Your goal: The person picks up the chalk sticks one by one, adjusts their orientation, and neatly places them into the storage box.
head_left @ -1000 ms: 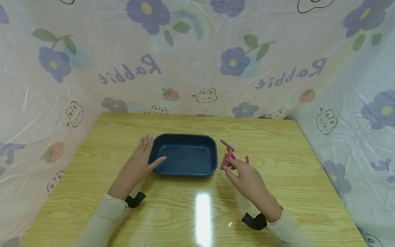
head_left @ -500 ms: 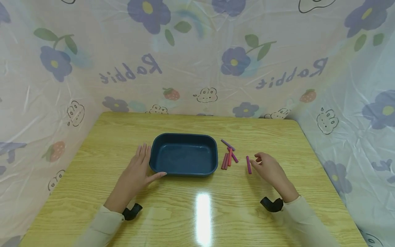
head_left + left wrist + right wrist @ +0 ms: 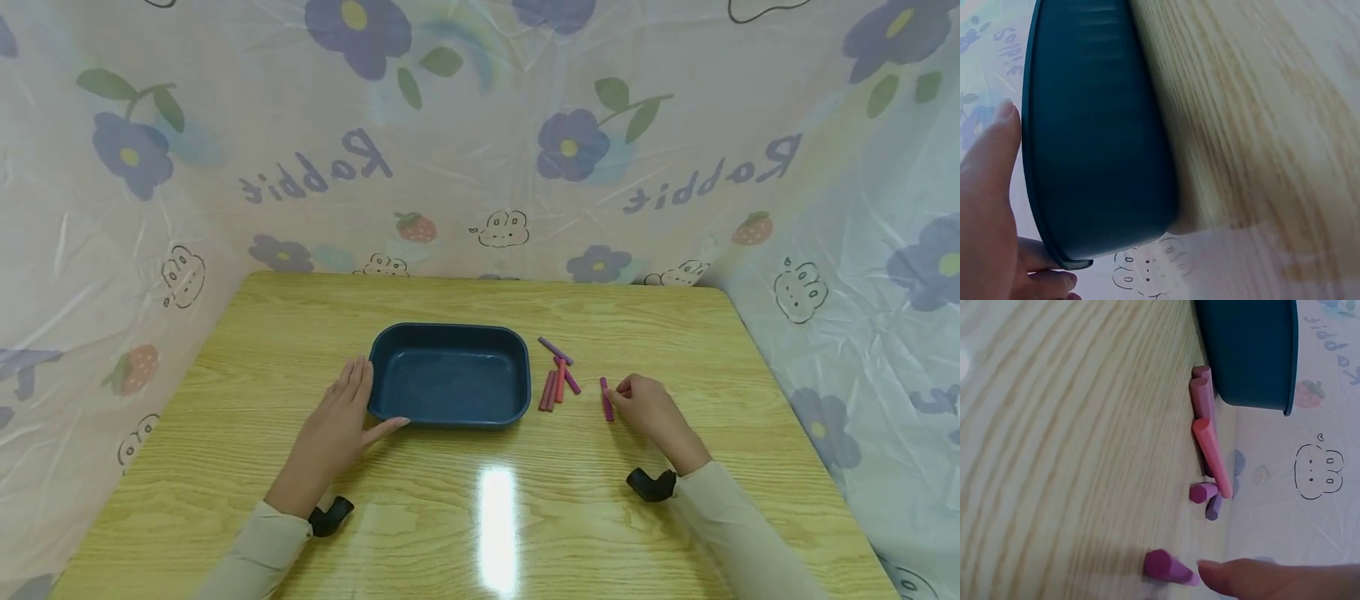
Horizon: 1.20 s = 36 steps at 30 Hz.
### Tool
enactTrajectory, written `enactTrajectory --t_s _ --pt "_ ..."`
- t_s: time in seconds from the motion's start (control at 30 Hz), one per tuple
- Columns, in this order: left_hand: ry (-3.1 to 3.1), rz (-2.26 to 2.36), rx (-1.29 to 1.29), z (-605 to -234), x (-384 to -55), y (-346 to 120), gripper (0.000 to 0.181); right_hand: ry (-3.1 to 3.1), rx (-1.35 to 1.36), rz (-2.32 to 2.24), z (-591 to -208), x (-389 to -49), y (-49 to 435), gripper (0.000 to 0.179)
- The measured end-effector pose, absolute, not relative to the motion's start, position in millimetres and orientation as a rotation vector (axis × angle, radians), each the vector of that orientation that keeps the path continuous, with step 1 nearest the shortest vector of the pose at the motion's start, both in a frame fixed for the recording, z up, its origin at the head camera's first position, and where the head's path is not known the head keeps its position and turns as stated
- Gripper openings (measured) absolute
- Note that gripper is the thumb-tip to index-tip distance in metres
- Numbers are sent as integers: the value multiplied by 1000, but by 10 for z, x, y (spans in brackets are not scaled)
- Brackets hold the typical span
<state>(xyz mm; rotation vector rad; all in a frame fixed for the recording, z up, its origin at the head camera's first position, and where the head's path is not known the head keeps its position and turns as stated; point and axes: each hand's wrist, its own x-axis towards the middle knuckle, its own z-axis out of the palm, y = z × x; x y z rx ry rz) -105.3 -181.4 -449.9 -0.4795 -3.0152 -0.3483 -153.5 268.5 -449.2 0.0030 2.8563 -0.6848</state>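
Observation:
A dark blue rectangular tray [image 3: 450,417] stands on the table. My left hand [image 3: 333,425] rests against its left end, fingers straight along the side and thumb by the front rim; the left wrist view shows this hand at the tray's rim [image 3: 1030,156]. On the right, my right hand [image 3: 652,410] pinches a magenta crayon [image 3: 608,412] that lies apart from the others. In the right wrist view the thumb is at this crayon [image 3: 1163,565], and the other fingers are out of sight. Between tray and right hand lie several crayons, including a coral one [image 3: 560,382].
A purple crayon [image 3: 555,350] lies at the back of the loose group. The wood-grain table [image 3: 420,500] reaches back to a printed cloth [image 3: 465,167], which hangs behind and along both sides. Light glares on the table in front of the tray.
My right hand has moved right, from the crayon group to the separate magenta crayon, and its fingers have closed in on it. The left hand stays at the tray with small shifts.

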Motion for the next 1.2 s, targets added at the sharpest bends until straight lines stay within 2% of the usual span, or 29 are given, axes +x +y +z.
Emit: enactTrajectory --t_s 0.7,1.2 --pt "-3041 -347 -471 -4521 -1072 -1788 100 2822 54 -645 -4563 -1637 2648 33" --pt "-3044 -367 -462 -4535 -1091 -1795 101 2823 42 -629 -4533 -1648 2606 27"
